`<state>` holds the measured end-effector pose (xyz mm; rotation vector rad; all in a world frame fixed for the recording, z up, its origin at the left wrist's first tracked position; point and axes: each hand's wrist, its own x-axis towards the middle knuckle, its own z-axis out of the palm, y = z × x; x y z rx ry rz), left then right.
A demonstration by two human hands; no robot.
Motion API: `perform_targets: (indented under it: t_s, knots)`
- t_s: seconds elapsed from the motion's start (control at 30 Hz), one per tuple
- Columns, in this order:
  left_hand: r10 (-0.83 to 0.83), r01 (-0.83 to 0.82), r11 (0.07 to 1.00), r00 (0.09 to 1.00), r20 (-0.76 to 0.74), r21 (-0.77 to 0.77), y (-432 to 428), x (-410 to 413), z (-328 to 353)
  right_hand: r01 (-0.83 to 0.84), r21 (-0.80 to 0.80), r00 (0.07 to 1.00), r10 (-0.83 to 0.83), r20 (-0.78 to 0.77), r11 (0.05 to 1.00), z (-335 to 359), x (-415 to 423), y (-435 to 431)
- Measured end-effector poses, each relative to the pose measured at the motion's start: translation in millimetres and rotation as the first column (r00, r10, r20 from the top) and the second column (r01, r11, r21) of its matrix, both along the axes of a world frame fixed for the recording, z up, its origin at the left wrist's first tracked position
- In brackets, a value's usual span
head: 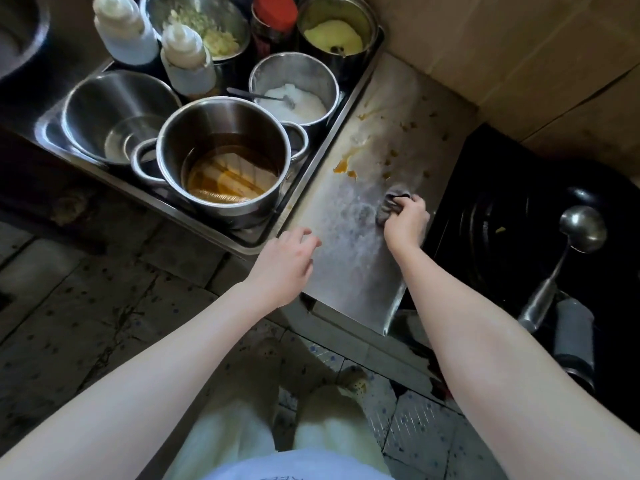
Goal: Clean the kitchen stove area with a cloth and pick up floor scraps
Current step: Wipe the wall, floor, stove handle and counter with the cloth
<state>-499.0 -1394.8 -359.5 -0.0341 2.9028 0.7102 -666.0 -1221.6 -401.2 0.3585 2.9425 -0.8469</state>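
Wipe of the steel counter beside the stove; spills not yet reached.

Grey cloth (394, 201) lies bunched on the steel counter (349, 271), gripped by the right hand (407, 224), fingers curled round it. Orange spills (344, 168) sit near, at 11 o'clock from the cloth, with specks at 12. Judgement: press the cloth flat, stroke toward 11 o'clock and refold to a fresh face so grease lifts rather than smears. Left hand (287, 261), at 8 o'clock and well apart, has loose spread fingers holding nothing; contact with the counter cannot be told.
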Motion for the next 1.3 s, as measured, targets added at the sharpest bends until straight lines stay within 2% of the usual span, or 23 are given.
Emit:
perform_targets:
  t_s: [0.13, 0.3, 0.5, 0.6, 0.67, 0.73, 0.83, 0.97, 1.1, 1.17, 1.3]
  knots:
    - [-0.049, 0.050, 0.998, 0.999, 0.020, -0.030, 8.9, -18.9, -3.6, -0.100, 0.087, 0.993, 0.104, -0.047, 0.991, -1.0, 13.0, 18.9]
    - [-0.017, 0.017, 1.000, 0.999, 0.028, -0.026, 16.7, -32.6, -9.0, -0.305, 0.076, 0.950, 0.309, -0.051, 0.949, -6.5, 34.2, -6.4]
    - [0.047, -0.046, 0.998, 0.999, 0.020, -0.033, 16.4, -43.3, -13.4, -0.618, 0.061, 0.784, 0.620, -0.020, 0.784, -9.0, 11.6, -52.5]
    - [0.071, -0.067, 0.994, 0.996, 0.045, -0.081, 18.7, -49.1, -18.5, -0.711, 0.093, 0.697, 0.716, -0.029, 0.697, -11.9, -15.5, -66.0]
    - [0.078, -0.073, 0.993, 0.995, 0.054, -0.092, 18.3, -54.2, -20.5, -0.734, 0.101, 0.673, 0.740, -0.024, 0.671, -12.0, -34.5, -69.7]
    - [0.093, -0.088, 0.992, 0.994, 0.052, -0.089, 16.9, -60.3, -21.0, -0.726, 0.095, 0.680, 0.732, -0.052, 0.681, -8.5, -47.5, -69.8]
    - [0.105, -0.101, 0.992, 0.993, 0.058, -0.073, 15.8, -67.7, -17.6, -0.623, 0.047, 0.776, 0.625, -0.088, 0.781, -2.9, -63.6, -56.9]
    - [0.089, -0.085, 0.993, 0.995, 0.049, -0.079, 14.3, -73.7, -18.1, -0.318, 0.039, 0.944, 0.320, -0.082, 0.947, -3.2, -73.9, -9.6]
    - [0.081, -0.077, 0.994, 0.995, 0.058, -0.075, 15.1, -75.9, -20.0, -0.081, 0.074, 0.993, 0.086, -0.075, 0.994, -4.1, -48.3, 19.5]
    - [0.073, -0.070, 0.995, 0.996, 0.049, -0.066, 16.9, -78.6, -21.0, -0.088, 0.089, 0.990, 0.097, -0.104, 0.992, -5.1, -27.7, 16.6]
    - [0.077, -0.075, 0.996, 0.996, 0.039, -0.058, 20.7, -88.1, -22.4, -0.314, 0.097, 0.944, 0.321, -0.073, 0.945, -9.8, -11.5, -1.9]
